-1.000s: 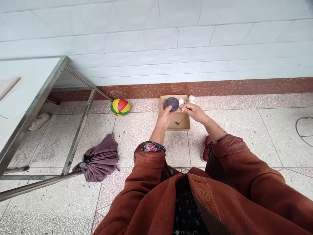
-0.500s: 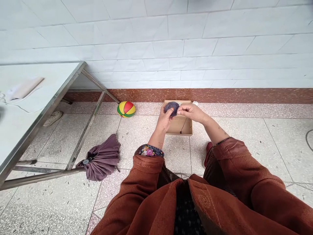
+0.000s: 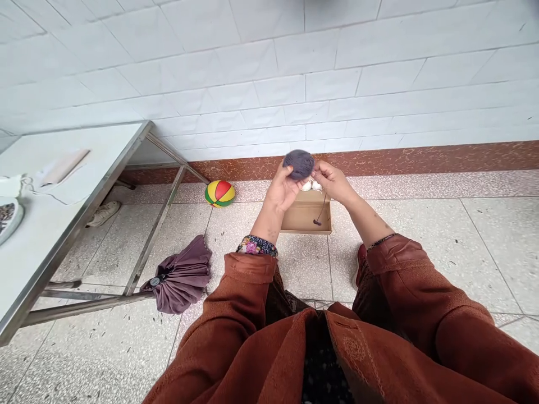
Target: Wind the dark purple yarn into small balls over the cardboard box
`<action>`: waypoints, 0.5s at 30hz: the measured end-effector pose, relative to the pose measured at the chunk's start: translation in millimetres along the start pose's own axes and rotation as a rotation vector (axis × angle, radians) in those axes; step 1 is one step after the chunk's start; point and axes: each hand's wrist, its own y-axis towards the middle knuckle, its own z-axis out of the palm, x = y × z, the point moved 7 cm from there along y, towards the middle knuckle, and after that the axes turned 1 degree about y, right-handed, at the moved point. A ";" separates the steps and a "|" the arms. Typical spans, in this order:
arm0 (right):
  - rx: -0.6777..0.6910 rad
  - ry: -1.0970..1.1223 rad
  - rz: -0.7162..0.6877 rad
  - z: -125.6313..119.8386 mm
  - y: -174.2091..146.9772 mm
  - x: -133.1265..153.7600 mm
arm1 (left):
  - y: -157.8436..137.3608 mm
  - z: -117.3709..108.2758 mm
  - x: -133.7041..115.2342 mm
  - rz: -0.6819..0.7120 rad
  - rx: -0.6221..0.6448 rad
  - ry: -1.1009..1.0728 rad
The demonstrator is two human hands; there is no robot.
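A dark purple-grey ball of yarn (image 3: pixel 300 163) is held up by my left hand (image 3: pixel 281 188), its thumb pressed on the near side. Just right of the ball, my right hand (image 3: pixel 334 182) is closed in a pinch on the yarn strand. From those fingers the thin dark strand hangs down, with a small dark tuft (image 3: pixel 317 222) at its lower end. Below both hands an open cardboard box (image 3: pixel 304 217) rests on the floor. White round things (image 3: pixel 311 185) show in its far part, partly hidden by my hands.
To the left stands a metal-framed table (image 3: pixel 113 148) with a folded cloth-like item (image 3: pixel 65 166) and a bowl (image 3: pixel 12 219) on it. A colourful ball (image 3: pixel 219 193) lies near the wall. A purple umbrella (image 3: pixel 185 278) leans by the table's lower bar. A shoe (image 3: pixel 104 214) is under the table.
Both hands have risen with the yarn ball, away from the box. More of the box and the white things in it now shows. The view has shifted slightly left.
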 end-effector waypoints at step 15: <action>0.010 0.041 -0.044 -3.2 25.1 8.6 | -18.2 7.2 4.8 -0.158 0.176 0.181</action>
